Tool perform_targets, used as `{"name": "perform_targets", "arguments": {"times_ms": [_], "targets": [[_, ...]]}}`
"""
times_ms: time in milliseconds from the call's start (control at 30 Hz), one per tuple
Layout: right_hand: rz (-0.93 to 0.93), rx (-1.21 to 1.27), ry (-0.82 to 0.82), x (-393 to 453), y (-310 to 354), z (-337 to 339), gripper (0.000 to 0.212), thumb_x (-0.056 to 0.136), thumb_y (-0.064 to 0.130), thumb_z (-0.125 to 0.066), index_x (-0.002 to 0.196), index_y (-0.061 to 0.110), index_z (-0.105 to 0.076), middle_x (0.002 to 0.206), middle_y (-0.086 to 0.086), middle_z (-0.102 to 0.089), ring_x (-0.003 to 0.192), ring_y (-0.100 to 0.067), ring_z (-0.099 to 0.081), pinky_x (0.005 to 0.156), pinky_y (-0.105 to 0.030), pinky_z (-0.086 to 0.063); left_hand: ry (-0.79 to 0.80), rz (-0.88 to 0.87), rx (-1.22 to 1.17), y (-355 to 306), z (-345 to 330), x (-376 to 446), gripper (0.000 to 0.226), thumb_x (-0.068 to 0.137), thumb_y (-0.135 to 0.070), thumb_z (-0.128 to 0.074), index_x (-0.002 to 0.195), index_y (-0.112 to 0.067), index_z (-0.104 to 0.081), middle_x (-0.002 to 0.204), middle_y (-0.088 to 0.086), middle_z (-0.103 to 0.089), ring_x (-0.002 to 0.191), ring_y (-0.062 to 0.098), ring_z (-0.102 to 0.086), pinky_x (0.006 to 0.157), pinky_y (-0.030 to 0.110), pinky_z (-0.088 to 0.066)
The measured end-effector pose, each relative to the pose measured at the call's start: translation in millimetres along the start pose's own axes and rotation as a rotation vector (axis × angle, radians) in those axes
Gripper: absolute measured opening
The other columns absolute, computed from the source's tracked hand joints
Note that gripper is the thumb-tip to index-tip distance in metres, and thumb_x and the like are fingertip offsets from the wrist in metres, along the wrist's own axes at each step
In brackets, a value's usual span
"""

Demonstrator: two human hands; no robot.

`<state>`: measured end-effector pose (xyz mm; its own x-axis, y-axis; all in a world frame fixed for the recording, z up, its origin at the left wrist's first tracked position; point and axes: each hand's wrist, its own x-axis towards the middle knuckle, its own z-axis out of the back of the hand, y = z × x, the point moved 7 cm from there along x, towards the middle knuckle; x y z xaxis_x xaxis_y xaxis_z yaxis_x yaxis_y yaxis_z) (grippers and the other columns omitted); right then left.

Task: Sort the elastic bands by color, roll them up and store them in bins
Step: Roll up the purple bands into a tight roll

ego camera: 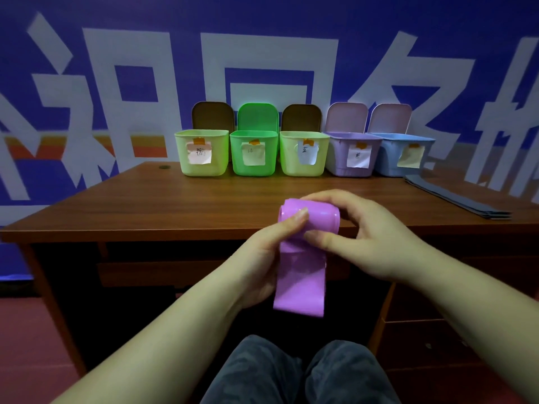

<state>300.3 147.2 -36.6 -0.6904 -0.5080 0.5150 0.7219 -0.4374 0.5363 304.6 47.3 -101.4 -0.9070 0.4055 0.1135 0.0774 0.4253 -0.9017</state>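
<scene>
While your left hand and right hand both pinch the purple band, its upper end is rolled and its tail hangs loose before the tabletop edge. Five labelled bins line the rear; grey bands lie flat at right.

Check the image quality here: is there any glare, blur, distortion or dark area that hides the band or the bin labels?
Head view: wide-angle bending curves the desk edges; under the desk is dark. Small highlights sit on the purple band, which stays clear in the left hand and right hand. The bin labels are soft, barely legible.
</scene>
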Motion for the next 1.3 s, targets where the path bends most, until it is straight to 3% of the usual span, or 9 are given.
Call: {"name": "perform_targets", "arguments": {"times_ms": [133,267,333,567,700,800,933,1067,1300], "targets": [[0.012,-0.021,-0.093,5,-3,12,0.052,0.070,0.041,-0.072,0.118,0.029,-0.058,0.116,0.018,-0.061,0.108,0.002,-0.057,0.098,-0.025,-0.045,-0.165,-0.130,0.195,-2,9,2,0.029,0.074,-0.040,-0.072,0.082,-0.012,-0.076,0.088,0.011,-0.072,0.077,0.019,-0.067,0.080,0.032,-0.053],[0.077,-0.098,-0.094,3,3,12,0.050,0.071,0.033,-0.075,0.118,0.028,-0.058,0.116,0.020,-0.060,0.109,0.005,-0.054,0.096,-0.013,-0.040,-0.222,-0.139,0.174,-5,5,3,0.047,0.068,-0.063,-0.064,0.086,-0.022,-0.078,0.105,0.015,-0.070,0.100,0.028,-0.065,0.096,0.042,-0.049],[0.109,-0.119,-0.087,3,4,9,0.051,0.072,0.026,-0.079,0.119,0.024,-0.058,0.118,0.015,-0.061,0.111,0.004,-0.054,0.096,-0.011,-0.038,-0.260,-0.148,0.218,-9,5,4,0.053,0.067,-0.068,-0.064,0.082,-0.019,-0.078,0.101,0.014,-0.072,0.096,0.027,-0.068,0.089,0.037,-0.053],[-0.085,0.230,0.014,6,-10,2,0.064,0.064,0.040,-0.070,0.124,0.030,-0.050,0.124,0.012,-0.057,0.114,0.005,-0.054,0.101,-0.015,-0.040,-0.168,-0.106,0.143,-8,9,6,0.042,0.078,-0.036,-0.054,0.093,-0.001,-0.070,0.093,0.019,-0.072,0.080,0.021,-0.071,0.073,0.028,-0.058],[-0.130,0.086,0.004,9,-19,3,0.063,0.067,0.060,-0.063,0.122,0.034,-0.052,0.118,0.017,-0.059,0.109,0.006,-0.055,0.099,-0.019,-0.043,-0.091,-0.060,0.052,-10,1,5,0.039,0.079,-0.027,-0.054,0.099,0.004,-0.066,0.092,0.017,-0.072,0.078,0.020,-0.071,0.071,0.029,-0.058],[-0.075,0.038,-0.014,11,-15,8,0.049,0.074,0.045,-0.072,0.118,0.030,-0.055,0.114,0.018,-0.061,0.107,0.002,-0.057,0.097,-0.022,-0.043,-0.069,0.024,-0.077,-13,0,3,0.034,0.075,-0.021,-0.063,0.097,0.005,-0.069,0.090,0.018,-0.071,0.075,0.021,-0.070,0.072,0.032,-0.059],[0.015,-0.026,0.010,14,-2,5,0.050,0.076,0.028,-0.076,0.120,0.025,-0.054,0.116,0.015,-0.060,0.108,0.000,-0.056,0.096,-0.018,-0.042,-0.027,0.048,-0.265,-21,-2,7,0.079,0.058,-0.026,-0.087,0.125,0.001,-0.056,0.120,0.022,-0.058,0.097,0.028,-0.062,0.091,0.043,-0.051],[0.060,-0.065,-0.015,17,0,1,0.050,0.070,0.025,-0.081,0.113,0.028,-0.054,0.115,0.016,-0.060,0.109,0.001,-0.055,0.099,-0.022,-0.042,-0.116,0.058,-0.110,-28,0,10,0.034,0.073,-0.020,-0.060,0.102,-0.002,-0.065,0.096,0.020,-0.066,0.074,0.025,-0.066,0.079,0.041,-0.054],[-0.105,0.023,0.039,22,-8,3,0.064,0.062,0.059,-0.069,0.118,0.034,-0.053,0.116,0.013,-0.060,0.106,-0.005,-0.059,0.096,-0.026,-0.047,-0.131,-0.002,-0.017,-37,8,10,0.035,0.070,-0.005,-0.060,0.102,0.008,-0.064,0.090,0.020,-0.067,0.071,0.023,-0.067,0.074,0.037,-0.059]]}}
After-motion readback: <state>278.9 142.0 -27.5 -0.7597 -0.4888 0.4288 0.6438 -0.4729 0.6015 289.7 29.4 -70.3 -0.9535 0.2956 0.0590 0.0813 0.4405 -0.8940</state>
